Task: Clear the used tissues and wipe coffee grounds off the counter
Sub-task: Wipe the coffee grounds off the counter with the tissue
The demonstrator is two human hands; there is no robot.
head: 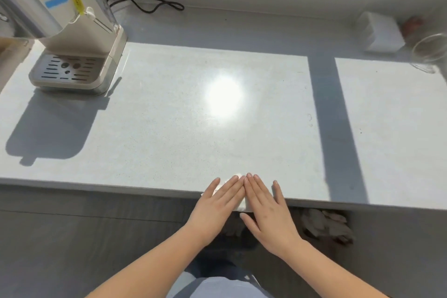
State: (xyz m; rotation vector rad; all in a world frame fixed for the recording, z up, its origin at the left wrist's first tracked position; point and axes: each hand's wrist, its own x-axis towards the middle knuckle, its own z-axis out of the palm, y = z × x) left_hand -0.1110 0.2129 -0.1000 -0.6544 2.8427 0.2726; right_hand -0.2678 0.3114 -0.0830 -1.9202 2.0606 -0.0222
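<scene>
A white tissue (242, 204) lies at the front edge of the pale counter (169, 128), mostly covered by my hands. My left hand (215, 203) and my right hand (266, 208) lie flat on it side by side, fingers extended and fingertips touching. Only a sliver of the tissue shows between the hands and at their fingertips. No coffee grounds are clearly visible on the sunlit surface, apart from a few tiny specks at the right.
A beige coffee machine (72, 31) with a drip tray (67, 70) stands at the back left, a black cord (145, 3) behind it. A white tissue stack (382, 31) and a clear glass (430, 53) sit at the back right. Crumpled tissues (326, 225) lie below the counter edge.
</scene>
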